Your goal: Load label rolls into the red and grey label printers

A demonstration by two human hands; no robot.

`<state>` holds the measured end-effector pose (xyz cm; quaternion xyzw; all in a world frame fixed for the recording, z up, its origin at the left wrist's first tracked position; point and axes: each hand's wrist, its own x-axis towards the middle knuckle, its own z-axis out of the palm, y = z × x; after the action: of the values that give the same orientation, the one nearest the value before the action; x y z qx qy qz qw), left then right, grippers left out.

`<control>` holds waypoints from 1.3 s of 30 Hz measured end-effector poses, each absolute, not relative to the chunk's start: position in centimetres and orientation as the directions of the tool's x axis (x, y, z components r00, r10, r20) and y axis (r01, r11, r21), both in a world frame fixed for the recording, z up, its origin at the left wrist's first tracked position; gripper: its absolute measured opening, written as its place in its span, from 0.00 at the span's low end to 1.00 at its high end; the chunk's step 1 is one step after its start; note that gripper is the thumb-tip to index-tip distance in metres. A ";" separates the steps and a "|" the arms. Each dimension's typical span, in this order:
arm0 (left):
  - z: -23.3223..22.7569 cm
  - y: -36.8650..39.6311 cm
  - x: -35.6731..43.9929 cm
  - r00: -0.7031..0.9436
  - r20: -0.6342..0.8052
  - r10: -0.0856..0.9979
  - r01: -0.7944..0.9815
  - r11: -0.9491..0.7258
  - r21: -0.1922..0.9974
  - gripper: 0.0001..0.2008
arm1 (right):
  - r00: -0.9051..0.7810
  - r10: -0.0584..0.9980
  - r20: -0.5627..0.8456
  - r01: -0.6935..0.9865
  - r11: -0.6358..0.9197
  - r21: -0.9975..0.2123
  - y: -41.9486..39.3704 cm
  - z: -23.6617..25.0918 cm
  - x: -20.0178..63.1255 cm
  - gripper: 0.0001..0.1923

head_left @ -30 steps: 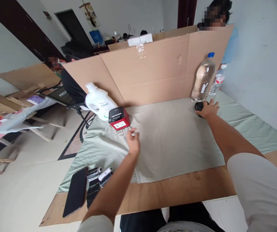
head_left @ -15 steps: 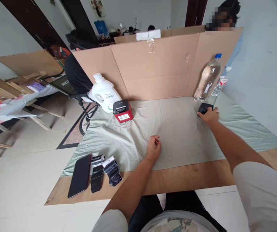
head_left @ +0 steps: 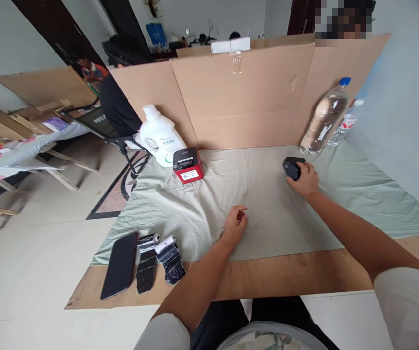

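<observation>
My right hand (head_left: 307,180) has its fingers closed around the right side of a small black boxy device (head_left: 291,167), just above or on the cloth; what kind it is I cannot make out. My left hand (head_left: 235,224) rests on the cloth in the middle, empty, its fingers loosely curled with a gap between them. Beyond it to the left sits a red and black receipt printer (head_left: 188,165) with a white label. Two small rolls with black printed strips unrolled, one roll (head_left: 147,262) beside the other roll (head_left: 171,257), lie at the near left.
A black tablet (head_left: 119,265) lies at the near left corner. Behind the printer stands a white detergent jug (head_left: 161,138). A large water bottle (head_left: 326,119) and a smaller bottle (head_left: 344,124) stand at back right. A cardboard partition (head_left: 242,102) borders the grey-green cloth (head_left: 264,228); people sit beyond.
My right hand has brought the black device leftward and slightly toward me, away from the bottles, tilting it. My left hand has hardly moved. The view has shifted slightly.
</observation>
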<state>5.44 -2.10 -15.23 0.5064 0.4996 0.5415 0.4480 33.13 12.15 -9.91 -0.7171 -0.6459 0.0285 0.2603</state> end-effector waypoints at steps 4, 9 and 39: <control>-14.1 -2.7 5.7 0.121 -0.133 0.984 -0.433 0.173 0.885 0.30 | -0.273 0.823 0.499 0.767 0.499 -0.403 3.7 -10.0 26.4 0.35; -12.8 -3.2 5.2 0.022 -0.138 0.990 -0.584 0.125 0.802 0.36 | -0.439 0.736 0.516 0.612 0.665 -0.428 -5.8 -11.7 20.8 0.27; -14.6 -1.0 2.8 0.191 -0.210 0.959 -0.454 0.276 0.847 0.41 | -0.263 0.963 0.055 -0.093 0.031 -0.995 -0.6 -15.3 21.1 0.54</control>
<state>2.78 -0.99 -14.61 0.3266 0.3864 0.5053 0.6991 21.13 -0.60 -15.35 -0.3949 -0.5505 0.5732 0.4608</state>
